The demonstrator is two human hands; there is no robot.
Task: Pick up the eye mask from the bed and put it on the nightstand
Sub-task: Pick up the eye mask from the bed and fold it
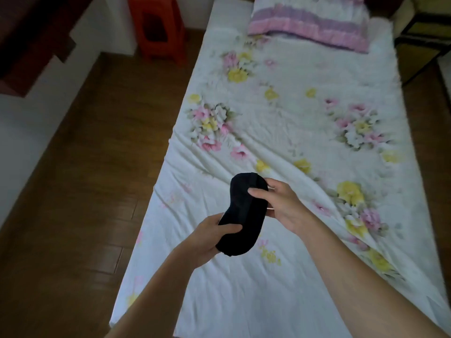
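Eye mask (244, 213) held clear above the bed (280, 118): left hand (210, 236) fingers closed on its 7 o'clock end, right hand (280, 203) fingers pinching its 1 o'clock end, keeping it spread for carrying.

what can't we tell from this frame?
Head view only:
- Eye mask strap and underside: hidden by the mask, left hand and right hand.
- Dark frame, possibly the nightstand: cut by the right edge.
- Orange stool: top cropped.

pillow (310, 20): pink, striped | stool (157, 28): orange, on floor | floor (80, 167): brown wood
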